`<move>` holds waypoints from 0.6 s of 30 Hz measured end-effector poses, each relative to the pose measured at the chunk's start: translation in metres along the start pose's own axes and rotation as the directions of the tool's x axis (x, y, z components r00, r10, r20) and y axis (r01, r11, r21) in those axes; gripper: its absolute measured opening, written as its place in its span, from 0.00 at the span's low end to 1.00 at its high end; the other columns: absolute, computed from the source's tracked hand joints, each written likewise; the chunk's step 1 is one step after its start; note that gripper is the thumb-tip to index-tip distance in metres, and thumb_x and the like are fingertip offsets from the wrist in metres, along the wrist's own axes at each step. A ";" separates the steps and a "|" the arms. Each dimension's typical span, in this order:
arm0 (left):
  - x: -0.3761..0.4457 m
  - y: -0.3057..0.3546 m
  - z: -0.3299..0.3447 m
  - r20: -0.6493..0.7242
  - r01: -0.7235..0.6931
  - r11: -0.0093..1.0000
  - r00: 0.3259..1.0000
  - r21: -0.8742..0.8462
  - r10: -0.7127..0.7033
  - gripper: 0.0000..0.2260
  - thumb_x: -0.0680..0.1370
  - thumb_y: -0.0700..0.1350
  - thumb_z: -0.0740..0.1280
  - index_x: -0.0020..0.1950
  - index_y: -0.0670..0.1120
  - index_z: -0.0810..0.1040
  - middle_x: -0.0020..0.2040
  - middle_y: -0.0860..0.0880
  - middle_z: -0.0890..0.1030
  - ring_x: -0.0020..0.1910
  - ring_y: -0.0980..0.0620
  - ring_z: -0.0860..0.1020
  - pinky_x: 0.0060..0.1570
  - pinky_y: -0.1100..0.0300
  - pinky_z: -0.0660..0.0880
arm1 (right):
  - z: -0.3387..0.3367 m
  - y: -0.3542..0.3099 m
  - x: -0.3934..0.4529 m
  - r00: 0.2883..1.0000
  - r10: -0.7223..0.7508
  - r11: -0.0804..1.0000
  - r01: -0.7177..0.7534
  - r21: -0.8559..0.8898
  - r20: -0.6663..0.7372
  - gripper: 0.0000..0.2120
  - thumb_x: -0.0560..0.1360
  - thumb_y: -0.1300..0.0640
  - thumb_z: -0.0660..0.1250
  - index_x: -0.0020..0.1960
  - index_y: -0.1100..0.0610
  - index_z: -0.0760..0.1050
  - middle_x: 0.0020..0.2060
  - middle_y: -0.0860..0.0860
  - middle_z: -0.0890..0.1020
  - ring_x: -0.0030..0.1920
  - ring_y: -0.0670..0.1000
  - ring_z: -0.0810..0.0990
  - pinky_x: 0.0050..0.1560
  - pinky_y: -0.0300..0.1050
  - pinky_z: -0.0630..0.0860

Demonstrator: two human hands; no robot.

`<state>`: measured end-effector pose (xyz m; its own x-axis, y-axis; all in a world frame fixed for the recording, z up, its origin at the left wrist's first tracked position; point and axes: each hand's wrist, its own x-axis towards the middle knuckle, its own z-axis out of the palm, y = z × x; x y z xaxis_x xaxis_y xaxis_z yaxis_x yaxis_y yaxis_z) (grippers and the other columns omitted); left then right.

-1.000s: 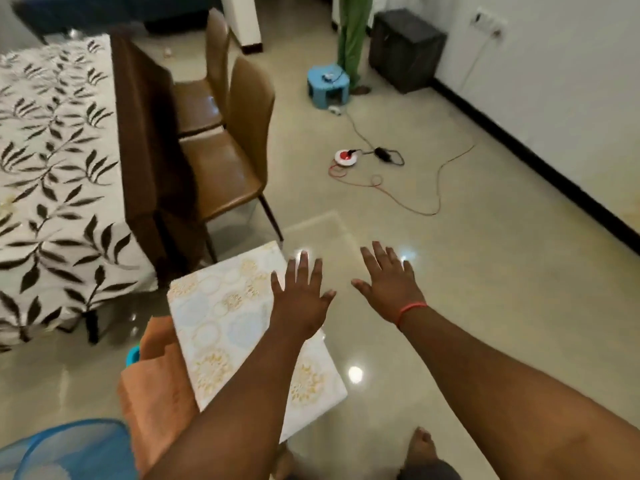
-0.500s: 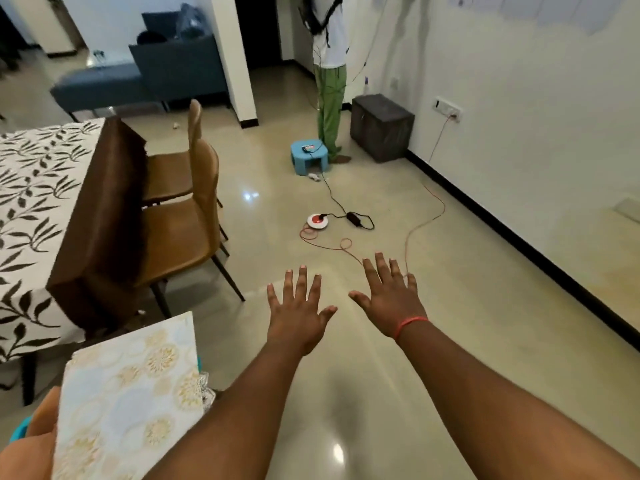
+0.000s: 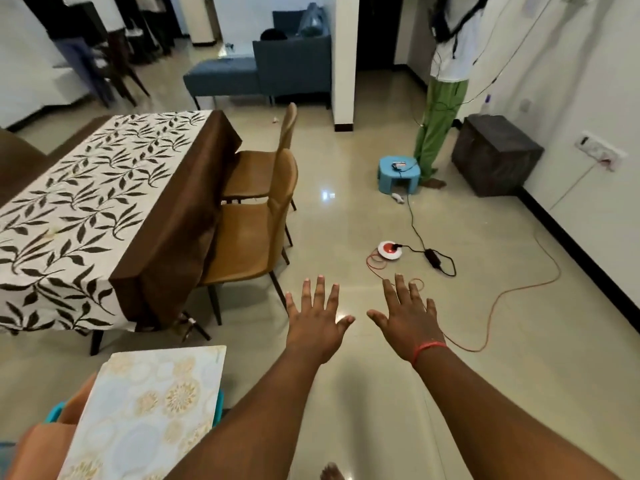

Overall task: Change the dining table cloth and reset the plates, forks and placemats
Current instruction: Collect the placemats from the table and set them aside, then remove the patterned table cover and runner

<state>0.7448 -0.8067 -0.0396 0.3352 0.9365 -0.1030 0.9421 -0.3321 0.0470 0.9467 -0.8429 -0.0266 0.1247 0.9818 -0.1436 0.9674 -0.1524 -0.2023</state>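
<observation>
A: What do we see in front of us?

B: We see our two hands held out over the shiny floor [image 3: 346,393]. The left hand [image 3: 317,325] has its fingers [image 3: 319,292] straight and spread wide. It holds nothing.

A: And the other one?

B: The right hand [image 3: 410,325] is the same. Its fingers [image 3: 401,292] are wide and flat, and they hold nothing too. We see a red thread [image 3: 428,348] round that wrist.

A: Where is the tablecloth?

B: The white tablecloth with dark leaves [image 3: 79,209] lies on the tabletop, far to our left. Its brown border [image 3: 173,216] hangs down the near side. We cannot see any plates or forks on it.

A: What is by the table?

B: Two tan chairs [image 3: 256,230] are pushed in next to the brown side, one behind the other.

A: And down by our left arm?

B: A pale placemat with gold flowers [image 3: 145,414] sits there, at the bottom left. It rests on something blue [image 3: 220,407], and an orange cloth [image 3: 45,441] is just beside it. We cannot tell what the blue thing is.

A: What else is on the floor?

B: A red and white round plug box [image 3: 390,250] with an orange cord [image 3: 519,289], a small blue stool [image 3: 398,174], and a dark box [image 3: 495,154] by the wall. A person in green pants [image 3: 436,129] stands near the stool.
</observation>
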 end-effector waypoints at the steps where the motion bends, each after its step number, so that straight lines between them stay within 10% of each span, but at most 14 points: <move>1: 0.020 -0.006 -0.002 0.009 0.003 1.000 1.000 0.001 -0.003 0.34 0.78 0.70 0.36 0.80 0.55 0.36 0.80 0.47 0.36 0.79 0.41 0.35 0.72 0.32 0.38 | -0.003 -0.003 0.024 1.000 -0.011 1.000 0.011 -0.010 0.017 0.37 0.77 0.29 0.41 0.80 0.44 0.38 0.80 0.48 0.40 0.80 0.56 0.42 0.76 0.65 0.47; 12: 0.184 -0.107 -0.039 0.010 0.200 0.980 0.980 0.014 -0.200 0.35 0.76 0.71 0.34 0.79 0.56 0.35 0.80 0.48 0.34 0.78 0.41 0.33 0.71 0.32 0.34 | -0.032 -0.079 0.253 0.972 -0.236 0.972 0.236 -0.018 0.020 0.36 0.78 0.30 0.42 0.80 0.45 0.38 0.80 0.48 0.40 0.80 0.56 0.43 0.76 0.63 0.47; 18: 0.244 -0.192 -0.053 0.044 0.459 0.888 0.888 -0.040 -0.457 0.35 0.77 0.69 0.36 0.80 0.55 0.37 0.81 0.46 0.37 0.79 0.41 0.35 0.72 0.32 0.40 | -0.022 -0.166 0.384 0.846 -0.524 0.850 0.527 -0.010 0.096 0.35 0.79 0.32 0.43 0.81 0.47 0.42 0.81 0.50 0.46 0.80 0.57 0.48 0.76 0.60 0.53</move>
<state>0.6453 -0.5082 -0.0214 -0.1328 0.9787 -0.1563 0.9896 0.1396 0.0338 0.8386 -0.4381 -0.0271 -0.4226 0.8998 -0.1088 0.8899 0.3892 -0.2377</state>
